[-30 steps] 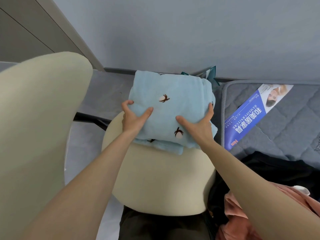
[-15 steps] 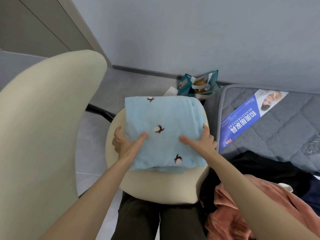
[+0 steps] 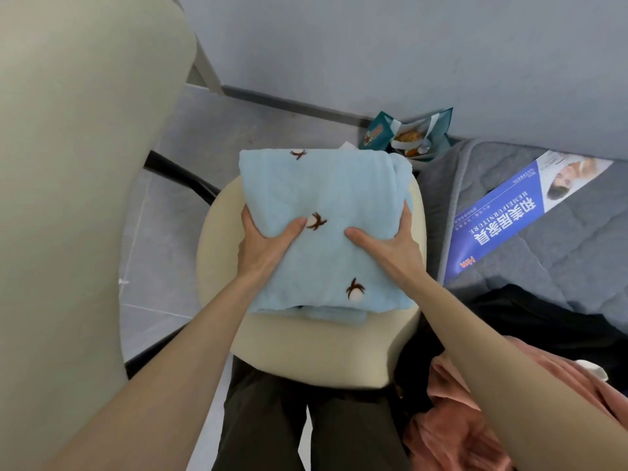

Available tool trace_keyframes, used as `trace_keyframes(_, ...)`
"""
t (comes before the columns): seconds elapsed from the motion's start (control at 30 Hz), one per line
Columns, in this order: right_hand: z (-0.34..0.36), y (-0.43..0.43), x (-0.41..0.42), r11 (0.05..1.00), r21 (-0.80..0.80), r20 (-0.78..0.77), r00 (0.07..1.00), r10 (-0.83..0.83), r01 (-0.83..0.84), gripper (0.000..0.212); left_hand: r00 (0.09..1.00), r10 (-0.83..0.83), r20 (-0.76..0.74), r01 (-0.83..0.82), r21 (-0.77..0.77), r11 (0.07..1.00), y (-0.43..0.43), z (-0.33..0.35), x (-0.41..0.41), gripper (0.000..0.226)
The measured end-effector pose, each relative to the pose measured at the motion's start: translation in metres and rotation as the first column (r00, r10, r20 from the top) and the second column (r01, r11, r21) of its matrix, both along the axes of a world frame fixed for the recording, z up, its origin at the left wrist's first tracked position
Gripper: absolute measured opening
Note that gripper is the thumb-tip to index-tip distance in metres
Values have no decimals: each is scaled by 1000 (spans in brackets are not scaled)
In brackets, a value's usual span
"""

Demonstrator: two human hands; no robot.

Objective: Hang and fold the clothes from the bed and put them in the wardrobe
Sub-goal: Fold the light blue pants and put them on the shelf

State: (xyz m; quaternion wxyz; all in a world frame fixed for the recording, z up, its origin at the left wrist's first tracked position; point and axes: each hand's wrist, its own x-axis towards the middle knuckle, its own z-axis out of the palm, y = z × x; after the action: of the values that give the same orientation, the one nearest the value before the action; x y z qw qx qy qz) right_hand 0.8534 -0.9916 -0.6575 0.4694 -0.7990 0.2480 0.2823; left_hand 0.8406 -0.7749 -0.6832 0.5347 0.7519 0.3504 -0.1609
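Cream chair seat [image 3: 306,351] under blue garment [image 3: 326,198]; bag [image 3: 407,134] behind.

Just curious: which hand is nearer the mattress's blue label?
Right. The right hand grips the folded garment on the side nearest the blue label; the left hand grips its far side.
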Motion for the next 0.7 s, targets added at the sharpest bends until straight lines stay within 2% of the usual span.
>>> trace_keyframes(0.13,1,0,-1,997,77,40,999,-31,28,106,1000,13,8,-13,14,1000,-2,4,-6,100)
trace_keyframes(0.3,29,2,-20,990,94,132,984,-117,105,103,999,2,39,-3,20,1000,1,37,-16,91)
trace_keyframes(0.47,82,3,-50,977,99,243,948,-206,187,93,991,-34,130,35,-4,999,4,96,-35,89)
trace_keyframes(0.6,133,9,-88,959,160,335,902,-274,232,82,972,-90,216,98,-27,995,11,145,-61,94)
trace_keyframes(0.7,172,18,-122,945,203,388,865,-318,256,82,947,-133,293,150,-37,988,20,183,-86,96)
